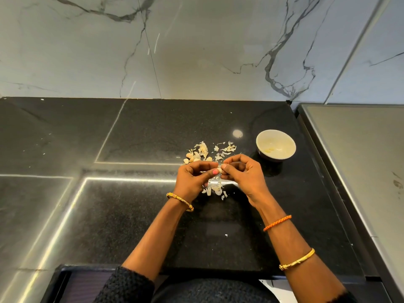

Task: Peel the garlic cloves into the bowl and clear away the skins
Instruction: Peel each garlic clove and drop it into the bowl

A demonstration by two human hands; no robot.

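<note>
A small garlic clove is pinched between my left hand and my right hand, fingertips of both meeting on it above the black counter. Papery garlic skins lie scattered just beyond my hands, and more skins lie beneath them. A few unpeeled cloves sit at the left of the far pile. The cream bowl stands to the right of the skins, with a few peeled cloves on its bottom.
The black granite counter ends at a marble wall behind. A grey raised surface borders the counter on the right. The counter's front edge runs just before my body.
</note>
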